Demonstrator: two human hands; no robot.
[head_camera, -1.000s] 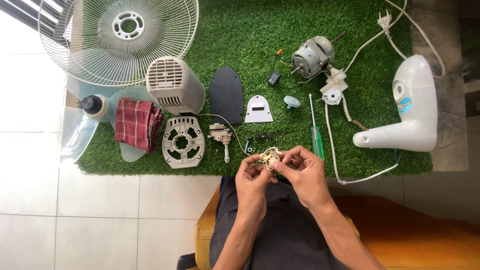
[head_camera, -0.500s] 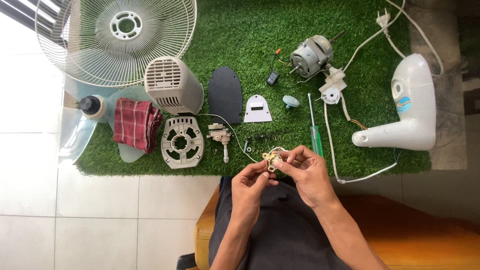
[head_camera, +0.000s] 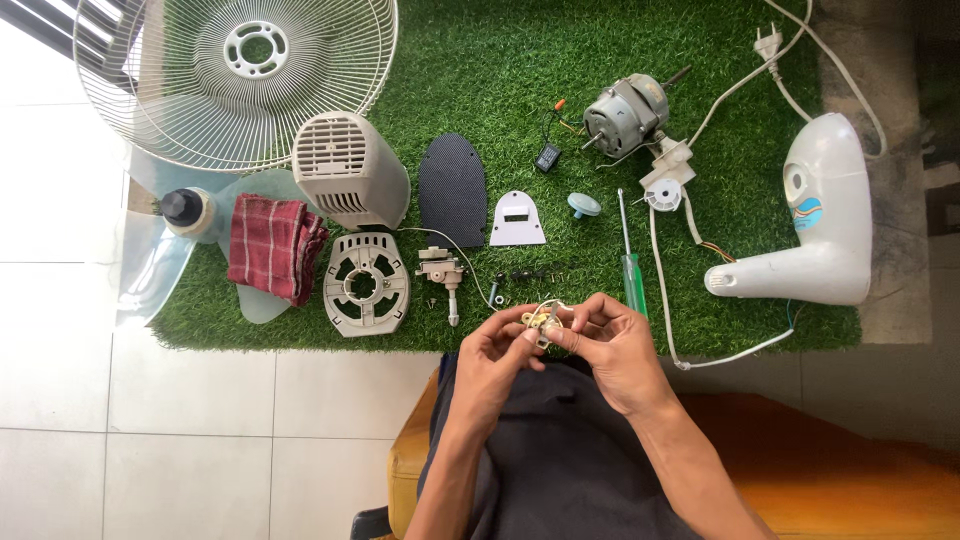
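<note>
My left hand and my right hand meet over my lap at the near edge of a green turf mat. Between the fingertips of both hands sits a small brass-coloured switch part with thin white wires looping off it. Just beyond my hands lie several small dark screws, a green-handled screwdriver and a small grey gear piece with a shaft.
Fan parts are spread on the mat: wire guard, grey motor cover, round slotted plate, black oval panel, motor, white stand housing with cord, red checked cloth, clear blade.
My hands with the small part have stayed close together, shifting slightly nearer to me; the fingers have turned the part a little. The parts on the mat have not moved.
</note>
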